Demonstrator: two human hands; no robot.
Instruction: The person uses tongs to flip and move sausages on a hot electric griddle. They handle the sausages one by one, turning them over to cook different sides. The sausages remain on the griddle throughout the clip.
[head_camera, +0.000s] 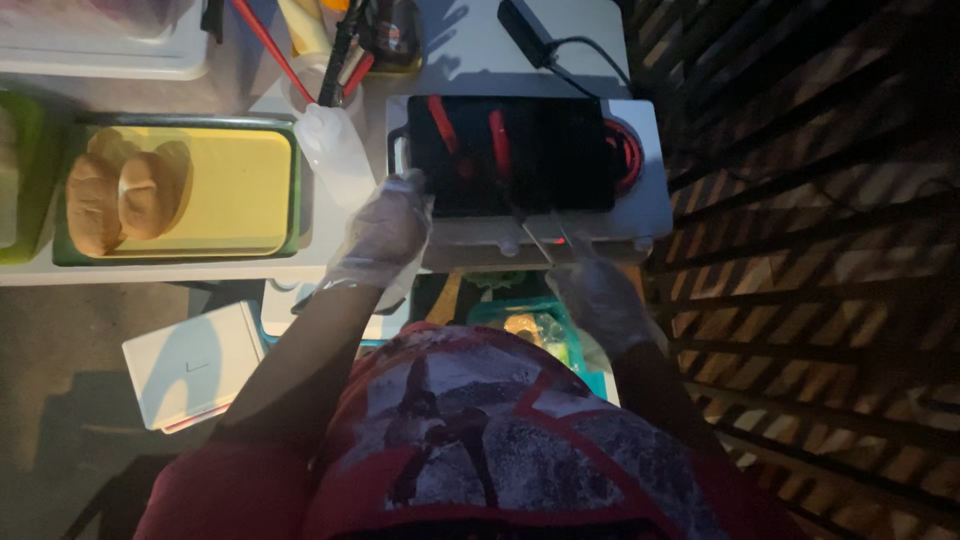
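Gloved left hand grips the near-left corner of the electric griddle, seemingly steadying it, while the gloved right hand pinches metal tongs aimed at two red sausages on the dark plate.

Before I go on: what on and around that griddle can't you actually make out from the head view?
- Right hand: tongs' grip blurred; hold unclear.
- Left hand: at griddle edge; whether it grips a handle is hidden.
- Red strips: too dim to identify.
- Teal container: contents mostly hidden behind the torso.
- Top-edge utensils: cut off.
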